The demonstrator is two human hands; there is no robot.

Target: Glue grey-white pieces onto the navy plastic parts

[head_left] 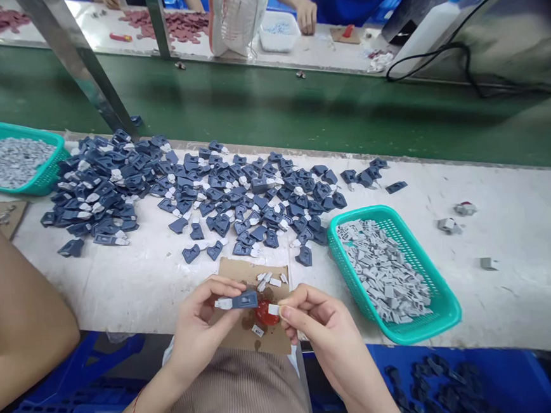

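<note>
My left hand [201, 327] pinches a dark blue plastic part [244, 299] whose left end carries a light grey tip. Close to its right, my right hand [315, 318] holds a small light grey plastic piece [273, 310] between thumb and forefinger; the two parts are apart. Beneath them a piece of brown cardboard [279, 341] lies at the table's front edge, bearing a red round patch [266, 313] and several loose grey pieces [274, 282]. A green basket [449, 321] full of similar grey pieces stands right of my right hand.
A large heap of dark blue parts [106, 175] spreads across the table [133, 281]. At left are another green basket [47, 180] and a co-worker's arm [21, 315]. A metal post [78, 63] rises behind. Below right sits a blue bin [517, 372]; other people work beyond the green strip [248, 107].
</note>
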